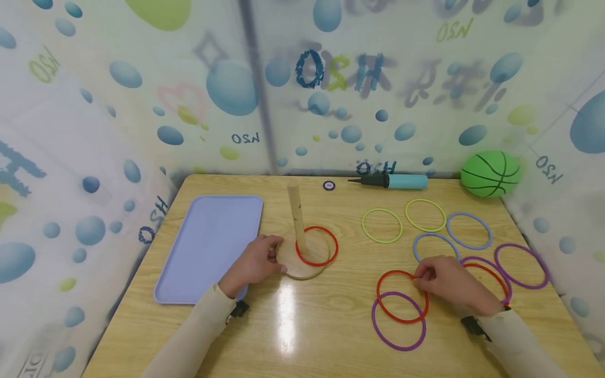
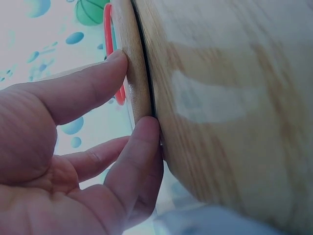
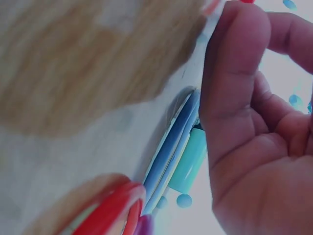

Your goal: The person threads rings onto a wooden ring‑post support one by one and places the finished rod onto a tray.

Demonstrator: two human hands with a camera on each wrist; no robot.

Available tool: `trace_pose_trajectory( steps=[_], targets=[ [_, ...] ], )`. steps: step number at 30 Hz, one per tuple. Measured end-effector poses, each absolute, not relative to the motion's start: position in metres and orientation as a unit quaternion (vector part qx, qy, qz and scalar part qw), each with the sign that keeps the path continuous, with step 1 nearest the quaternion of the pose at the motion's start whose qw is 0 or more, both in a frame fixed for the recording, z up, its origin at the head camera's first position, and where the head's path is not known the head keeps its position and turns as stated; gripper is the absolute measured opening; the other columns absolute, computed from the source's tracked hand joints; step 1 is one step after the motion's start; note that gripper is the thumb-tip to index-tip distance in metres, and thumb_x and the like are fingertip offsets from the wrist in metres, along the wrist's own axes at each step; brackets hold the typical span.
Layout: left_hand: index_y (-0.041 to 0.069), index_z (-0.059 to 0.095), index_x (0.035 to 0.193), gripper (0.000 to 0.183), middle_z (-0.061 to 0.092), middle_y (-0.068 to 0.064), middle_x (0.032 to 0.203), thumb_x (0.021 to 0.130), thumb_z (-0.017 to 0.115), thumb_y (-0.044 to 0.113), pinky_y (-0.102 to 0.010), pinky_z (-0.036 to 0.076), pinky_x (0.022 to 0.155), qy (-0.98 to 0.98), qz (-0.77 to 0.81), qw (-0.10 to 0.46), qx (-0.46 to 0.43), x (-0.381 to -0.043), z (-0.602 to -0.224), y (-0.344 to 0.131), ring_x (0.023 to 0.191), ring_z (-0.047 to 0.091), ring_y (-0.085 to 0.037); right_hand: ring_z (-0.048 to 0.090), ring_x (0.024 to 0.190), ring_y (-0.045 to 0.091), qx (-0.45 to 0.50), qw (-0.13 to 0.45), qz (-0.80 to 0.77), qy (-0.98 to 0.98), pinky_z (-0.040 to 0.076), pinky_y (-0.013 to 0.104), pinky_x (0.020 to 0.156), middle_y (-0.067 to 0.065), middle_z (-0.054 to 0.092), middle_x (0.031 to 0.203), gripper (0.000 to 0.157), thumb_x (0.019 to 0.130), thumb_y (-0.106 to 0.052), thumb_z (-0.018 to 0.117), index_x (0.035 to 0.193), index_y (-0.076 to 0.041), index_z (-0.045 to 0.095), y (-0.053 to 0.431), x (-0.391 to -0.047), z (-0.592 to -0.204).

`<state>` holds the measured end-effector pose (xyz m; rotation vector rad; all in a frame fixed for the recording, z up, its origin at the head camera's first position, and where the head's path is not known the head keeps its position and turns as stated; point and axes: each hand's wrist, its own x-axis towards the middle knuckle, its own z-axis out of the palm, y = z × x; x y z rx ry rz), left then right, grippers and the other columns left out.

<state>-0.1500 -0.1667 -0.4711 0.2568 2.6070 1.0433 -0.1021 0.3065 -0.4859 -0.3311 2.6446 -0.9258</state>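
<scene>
My left hand (image 1: 257,260) pinches the left rim of a round wooden base (image 1: 289,265), thumb on top and fingers (image 2: 146,134) at its lower edge. From this base rises a wooden post (image 1: 296,215), and a red ring (image 1: 337,247) lies around its foot. Over to the right, my right hand (image 1: 446,281) pinches another red ring (image 1: 377,292) by its far right side, between thumb and fingertips. That ring overlaps a purple ring (image 1: 373,317) nearer to me. In the right wrist view only a sliver of red shows at the fingertips.
Yellow (image 1: 363,224), blue (image 1: 490,236) and purple rings (image 1: 548,273) lie on the right, with a red ring (image 1: 493,273) partly behind my right hand. A lavender tray (image 1: 212,236) is at left. Along the back are a dark disc (image 1: 329,185), hand pump (image 1: 406,181) and green ball (image 1: 490,173).
</scene>
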Motion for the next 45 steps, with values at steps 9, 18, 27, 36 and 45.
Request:
trace_pose_trajectory(
  steps=[9,18,27,36,45],
  targets=[
    [0.001,0.057,0.149,0.075,0.058,-0.016,0.122,0.083,0.092,0.013,-0.032,0.057,0.082,0.912,0.365,0.163,0.092,-0.151,-0.472,-0.167,0.1,0.064,-0.019,0.07,0.074,0.017,-0.071,0.217,-0.455,0.86,0.062,0.034,0.063,0.011,0.074,0.093,0.024,0.097,-0.022,0.079,0.111,-0.003,0.075,0.317,-0.11,-0.485],
    [0.002,0.057,0.149,0.075,0.058,-0.016,0.125,0.083,0.092,0.012,-0.032,0.058,0.083,0.913,0.366,0.16,0.087,-0.152,-0.473,-0.166,0.103,0.065,-0.02,0.073,0.083,0.016,-0.06,0.234,-0.535,0.81,0.064,0.036,0.074,0.015,0.077,0.105,0.042,0.102,-0.021,0.073,0.129,0.009,0.067,0.328,-0.114,-0.468],
    [0.001,0.057,0.149,0.075,0.059,-0.016,0.126,0.083,0.092,0.013,-0.033,0.058,0.085,0.914,0.362,0.159,0.09,-0.152,-0.474,-0.167,0.104,0.065,-0.021,0.073,0.075,0.021,-0.062,0.208,-0.547,0.808,0.065,0.042,0.072,0.011,0.078,0.1,0.042,0.101,-0.02,0.073,0.13,0.009,0.066,0.327,-0.117,-0.448],
    [0.001,0.056,0.149,0.076,0.059,-0.016,0.128,0.083,0.092,0.013,-0.032,0.059,0.085,0.914,0.362,0.157,0.094,-0.151,-0.475,-0.168,0.105,0.065,-0.021,0.073,0.07,0.024,-0.09,0.177,-0.537,0.82,0.065,0.04,0.07,0.005,0.079,0.092,0.028,0.102,-0.019,0.072,0.124,-0.001,0.073,0.315,-0.127,-0.418],
    [0.001,0.057,0.148,0.076,0.06,-0.016,0.129,0.083,0.092,0.014,-0.033,0.058,0.085,0.913,0.366,0.152,0.098,-0.152,-0.476,-0.169,0.105,0.065,-0.021,0.074,0.07,0.025,-0.092,0.119,-0.518,0.842,0.064,0.036,0.069,-0.003,0.077,0.09,0.025,0.103,-0.022,0.072,0.125,-0.011,0.074,0.296,-0.134,-0.384]
  ],
)
